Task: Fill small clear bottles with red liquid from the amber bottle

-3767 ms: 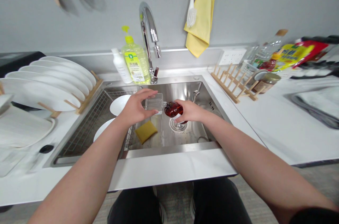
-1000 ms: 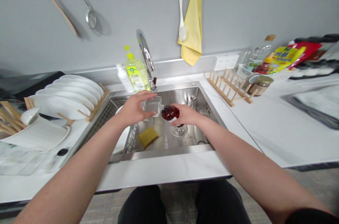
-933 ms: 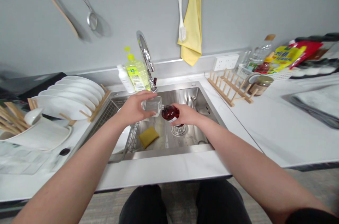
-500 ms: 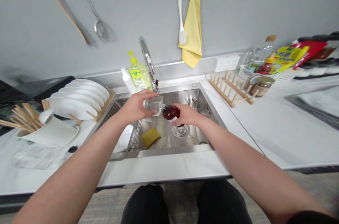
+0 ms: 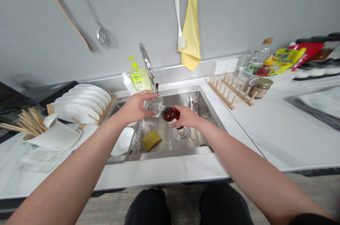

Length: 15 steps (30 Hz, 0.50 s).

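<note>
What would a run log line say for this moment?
left hand: clear glass bottle | right hand: dark red bottle | place: above steel sink

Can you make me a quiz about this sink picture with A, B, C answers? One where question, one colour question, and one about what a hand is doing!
1. Where is the sponge? A. On the wall B. In the sink C. On the plates
2. What colour is the hanging cloth? A. Red B. Blue C. Yellow
3. What does the left hand hold? A. A clear bottle B. The cloth C. A plate

1: B, it lies on the sink's floor.
2: C, it hangs yellow on the wall.
3: A, the fingers wrap around it.
</note>
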### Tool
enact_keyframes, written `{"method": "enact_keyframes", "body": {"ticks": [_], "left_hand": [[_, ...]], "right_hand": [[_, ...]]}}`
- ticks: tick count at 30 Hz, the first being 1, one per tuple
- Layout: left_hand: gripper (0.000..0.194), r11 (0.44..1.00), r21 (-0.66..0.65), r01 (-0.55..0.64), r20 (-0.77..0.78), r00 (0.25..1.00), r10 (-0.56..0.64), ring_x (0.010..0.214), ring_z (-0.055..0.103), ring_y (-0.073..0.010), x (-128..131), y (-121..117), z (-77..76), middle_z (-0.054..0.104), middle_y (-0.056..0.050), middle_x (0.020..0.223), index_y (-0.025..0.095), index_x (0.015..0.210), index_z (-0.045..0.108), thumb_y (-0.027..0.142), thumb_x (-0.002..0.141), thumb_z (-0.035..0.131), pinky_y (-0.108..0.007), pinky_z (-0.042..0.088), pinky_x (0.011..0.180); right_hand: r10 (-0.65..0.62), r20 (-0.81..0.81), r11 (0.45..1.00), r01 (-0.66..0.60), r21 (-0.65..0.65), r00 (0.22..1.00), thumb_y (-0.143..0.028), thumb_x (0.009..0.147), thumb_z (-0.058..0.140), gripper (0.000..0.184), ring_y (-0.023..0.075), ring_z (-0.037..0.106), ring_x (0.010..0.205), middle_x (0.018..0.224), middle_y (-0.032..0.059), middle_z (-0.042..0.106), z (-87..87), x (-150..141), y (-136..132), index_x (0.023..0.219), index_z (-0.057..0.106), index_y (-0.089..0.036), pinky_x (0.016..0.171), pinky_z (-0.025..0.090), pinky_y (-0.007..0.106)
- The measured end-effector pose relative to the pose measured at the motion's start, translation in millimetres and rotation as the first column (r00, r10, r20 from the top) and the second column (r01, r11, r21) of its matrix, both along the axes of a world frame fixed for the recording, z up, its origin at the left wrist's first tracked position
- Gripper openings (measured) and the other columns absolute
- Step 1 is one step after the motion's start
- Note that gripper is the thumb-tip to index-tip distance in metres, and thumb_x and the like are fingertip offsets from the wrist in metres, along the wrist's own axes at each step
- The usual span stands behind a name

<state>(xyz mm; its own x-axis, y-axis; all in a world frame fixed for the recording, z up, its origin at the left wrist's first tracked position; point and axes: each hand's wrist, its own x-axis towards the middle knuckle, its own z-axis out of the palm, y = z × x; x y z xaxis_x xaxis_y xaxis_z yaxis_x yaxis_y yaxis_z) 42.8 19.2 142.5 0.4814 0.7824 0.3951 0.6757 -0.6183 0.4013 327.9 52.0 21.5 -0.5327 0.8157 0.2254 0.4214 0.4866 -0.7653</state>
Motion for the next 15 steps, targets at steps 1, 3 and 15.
{"method": "enact_keyframes", "body": {"ticks": [1,3,15], "left_hand": [[0.072,1.000,-0.001,0.003,-0.004,1.000,-0.003,0.115,0.079,-0.0335,0.4,-0.1,1.2,0.078,-0.015,0.137,0.022,0.142,0.083,0.048,0.077,0.098,-0.057,0.065,0.110],[0.072,1.000,-0.003,0.009,-0.011,1.000,-0.009,0.115,0.079,-0.0336,1.2,-0.3,3.4,0.078,-0.015,0.137,0.022,0.142,0.083,0.049,0.077,0.098,-0.057,0.065,0.110],[0.071,1.000,0.005,0.001,-0.048,0.999,-0.001,0.113,0.079,-0.0329,6.5,-0.4,13.4,0.079,-0.014,0.135,0.022,0.140,0.083,0.050,0.077,0.097,-0.054,0.064,0.108]], "right_hand": [[0.000,-0.001,1.000,0.000,0.001,1.000,-0.038,0.067,0.107,0.063,0.0236,0.074,0.086,0.101,0.0013,0.083,-0.3,0.0,0.1,0.121,0.077,-0.025,0.077,0.051,0.032],[0.000,0.003,1.000,0.000,0.004,1.000,-0.038,0.067,0.107,0.063,0.0243,0.074,0.088,0.102,0.0018,0.084,-0.3,0.0,0.2,0.121,0.078,-0.025,0.078,0.051,0.033],[-0.025,-0.002,0.999,0.025,0.027,1.000,-0.037,0.067,0.108,0.066,0.0266,0.079,0.093,0.109,0.0035,0.086,3.9,0.7,-1.9,0.123,0.077,-0.025,0.078,0.054,0.035]]}}
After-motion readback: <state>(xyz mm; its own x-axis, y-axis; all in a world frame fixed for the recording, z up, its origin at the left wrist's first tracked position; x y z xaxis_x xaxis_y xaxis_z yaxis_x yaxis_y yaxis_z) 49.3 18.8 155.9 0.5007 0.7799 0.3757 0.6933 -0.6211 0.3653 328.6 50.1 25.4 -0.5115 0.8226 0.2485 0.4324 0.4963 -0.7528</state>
